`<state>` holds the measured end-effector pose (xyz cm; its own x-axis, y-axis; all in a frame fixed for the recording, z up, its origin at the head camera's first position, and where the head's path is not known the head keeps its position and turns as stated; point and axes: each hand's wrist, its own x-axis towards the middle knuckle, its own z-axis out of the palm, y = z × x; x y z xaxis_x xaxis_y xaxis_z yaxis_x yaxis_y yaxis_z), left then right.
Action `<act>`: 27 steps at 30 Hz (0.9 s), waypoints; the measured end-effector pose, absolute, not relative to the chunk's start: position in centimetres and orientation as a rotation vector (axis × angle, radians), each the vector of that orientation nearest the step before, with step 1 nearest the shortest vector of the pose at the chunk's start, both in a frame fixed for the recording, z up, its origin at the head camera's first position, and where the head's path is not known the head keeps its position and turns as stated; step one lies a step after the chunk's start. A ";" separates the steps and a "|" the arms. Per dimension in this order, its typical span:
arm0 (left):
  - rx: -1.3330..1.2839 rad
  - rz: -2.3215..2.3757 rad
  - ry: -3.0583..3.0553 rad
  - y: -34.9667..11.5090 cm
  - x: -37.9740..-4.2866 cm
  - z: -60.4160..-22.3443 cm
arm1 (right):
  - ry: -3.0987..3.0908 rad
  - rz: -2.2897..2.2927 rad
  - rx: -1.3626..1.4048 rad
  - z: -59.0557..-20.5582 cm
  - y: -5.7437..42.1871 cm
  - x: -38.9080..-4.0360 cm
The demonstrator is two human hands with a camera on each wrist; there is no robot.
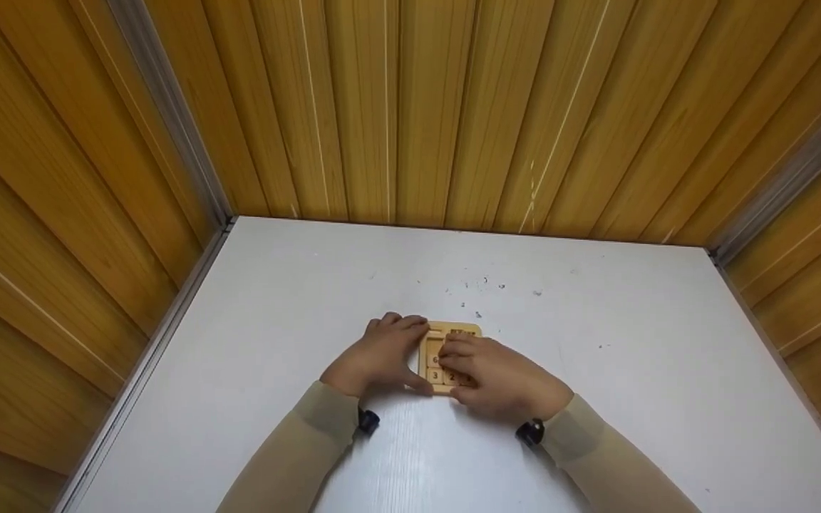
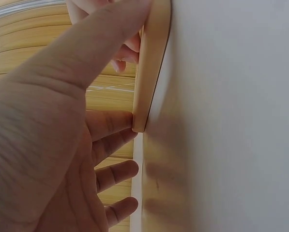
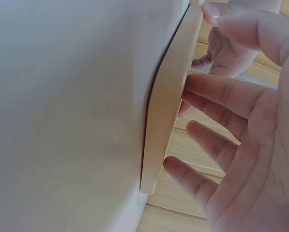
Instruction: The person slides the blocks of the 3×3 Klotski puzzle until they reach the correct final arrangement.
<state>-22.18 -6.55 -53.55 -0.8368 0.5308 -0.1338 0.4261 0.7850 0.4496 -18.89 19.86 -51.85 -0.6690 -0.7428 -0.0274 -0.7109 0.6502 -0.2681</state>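
A wooden number slide puzzle lies flat on the white table, with tiles marked 6, 3 and 2 showing in its frame. My left hand holds the frame's left side, thumb at the near edge and forefinger at the far corner. In the left wrist view the wooden frame sits between that thumb and forefinger, while the other fingers spread loose. From the right, my right hand reaches over the puzzle and covers its right-hand tiles. Its extended fingertips touch the top face in the right wrist view.
The white table has small dark specks scattered beyond the puzzle. Yellow wooden panel walls close off the back and both sides. Metal strips run along the corners. A dark band device sits at each wrist.
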 end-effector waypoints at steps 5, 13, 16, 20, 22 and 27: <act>0.725 0.604 2.720 -6.5 -22.2 -53.4 | 2.724 -0.357 -1.218 -51.9 19.9 -19.0; 0.739 0.590 2.733 -6.6 -22.3 -53.4 | 2.718 -0.389 -1.220 -52.2 20.1 -19.1; 0.743 0.593 2.734 -6.6 -22.3 -53.5 | 2.725 -0.409 -1.174 -52.2 20.2 -19.1; 0.746 0.595 2.734 -6.6 -22.3 -53.6 | 2.767 -0.435 -1.042 -52.2 20.7 -19.0; 0.744 0.592 2.731 -6.6 -22.2 -53.6 | 2.785 -0.448 -1.000 -52.3 20.9 -19.1; 0.736 0.602 2.723 -6.5 -22.2 -53.5 | 2.780 -0.459 -0.979 -52.2 21.4 -19.3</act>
<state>-22.22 -6.49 -53.53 -0.8390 0.5269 -0.1358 0.4206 0.7864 0.4524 -19.33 21.40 -52.16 -0.7735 -0.6321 -0.0468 -0.5835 0.7389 -0.3370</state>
